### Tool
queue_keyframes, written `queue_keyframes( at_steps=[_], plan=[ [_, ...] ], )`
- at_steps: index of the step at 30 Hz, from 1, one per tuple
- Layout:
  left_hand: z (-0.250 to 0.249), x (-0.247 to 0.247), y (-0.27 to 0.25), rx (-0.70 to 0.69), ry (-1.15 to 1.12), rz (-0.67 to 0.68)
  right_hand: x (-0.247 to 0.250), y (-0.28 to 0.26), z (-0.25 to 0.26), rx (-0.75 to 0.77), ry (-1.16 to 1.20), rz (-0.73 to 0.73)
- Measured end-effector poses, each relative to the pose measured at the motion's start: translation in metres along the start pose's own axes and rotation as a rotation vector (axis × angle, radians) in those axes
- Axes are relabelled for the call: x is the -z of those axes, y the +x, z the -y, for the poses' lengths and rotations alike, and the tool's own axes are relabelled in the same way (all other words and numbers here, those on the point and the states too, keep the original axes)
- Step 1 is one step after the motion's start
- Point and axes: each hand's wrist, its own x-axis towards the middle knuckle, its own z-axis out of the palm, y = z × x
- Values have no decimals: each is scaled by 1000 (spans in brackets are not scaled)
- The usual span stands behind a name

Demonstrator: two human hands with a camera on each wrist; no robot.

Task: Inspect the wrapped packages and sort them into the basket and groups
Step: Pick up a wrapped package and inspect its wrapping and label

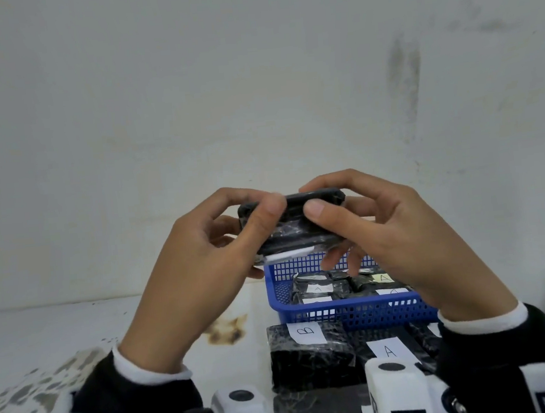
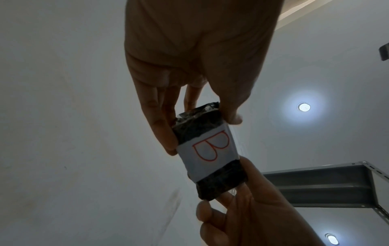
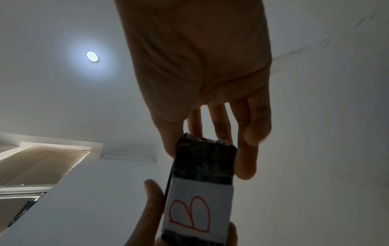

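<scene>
Inspection is under way: we pinch a small black film-wrapped package (image 1: 294, 224) by its ends between left hand (image 1: 203, 263) and right hand (image 1: 383, 229) above the blue plastic mesh basket (image 1: 358, 314) at the counter's far edge; its white paper label (image 2: 207, 149) reads B, so next we judge it joins the B-labelled black package (image 1: 308, 346) in front of the basket.

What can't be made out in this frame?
- Held package: its label faces down in the head view; only the wrist views show a B.
- Basket: the right hand covers part; the front label is unreadable.
- Package at the bottom edge: cut off, no label visible.
</scene>
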Motion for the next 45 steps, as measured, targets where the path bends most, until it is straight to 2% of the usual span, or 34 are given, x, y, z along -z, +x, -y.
queue_keyframes(
  at_steps=[6,11,36,40,43,45],
  plan=[
    [-3,-2,-2,119,-69,19,0,-1,-1,-10,13,5],
    [1,1,0,67,-16,8,0,2,-5,-12,18,-8],
    [-4,-1,-2,38,8,-2,-4,1,-2,-31,-19,-25],
    [-2,-2,-2,132,-21,-16,-1,-2,0,-17,-68,-11],
    [-1,-2,0,231,-54,36,-1,-3,1,11,-55,20],
    [1,0,1,201,-76,29,-2,-2,1,48,-11,8]
  ],
)
